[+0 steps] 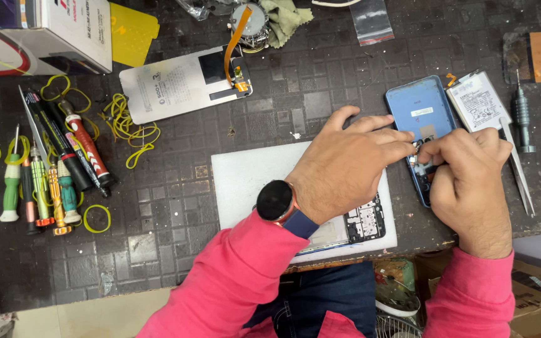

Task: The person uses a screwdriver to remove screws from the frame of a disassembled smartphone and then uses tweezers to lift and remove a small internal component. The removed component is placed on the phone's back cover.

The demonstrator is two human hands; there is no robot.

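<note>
Far left on the dark mat (176, 213): screwdrivers (45, 188), yellow rubber bands (126, 125), then a white phone panel (176, 84) with an orange flex strip.

Mid-frame, over a white pad (245, 178) bearing an opened phone (361, 222): left hand (345, 166), fingers pinched toward a small part, perhaps a connector, on the blue phone shell (421, 116).

Rightward: right hand (468, 181) closed on that same spot, covering the shell's lower half; beyond, battery (476, 100), tweezers (521, 172).

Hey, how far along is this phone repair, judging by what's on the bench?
Done: the phone is opened up, the battery lies out beside the blue shell, and the display sits apart with its orange flex up. In hand: the left hand and right hand pinch a small part at the shell's lower end. Left: the board is still loose on the white mat, nothing reassembled.
</note>
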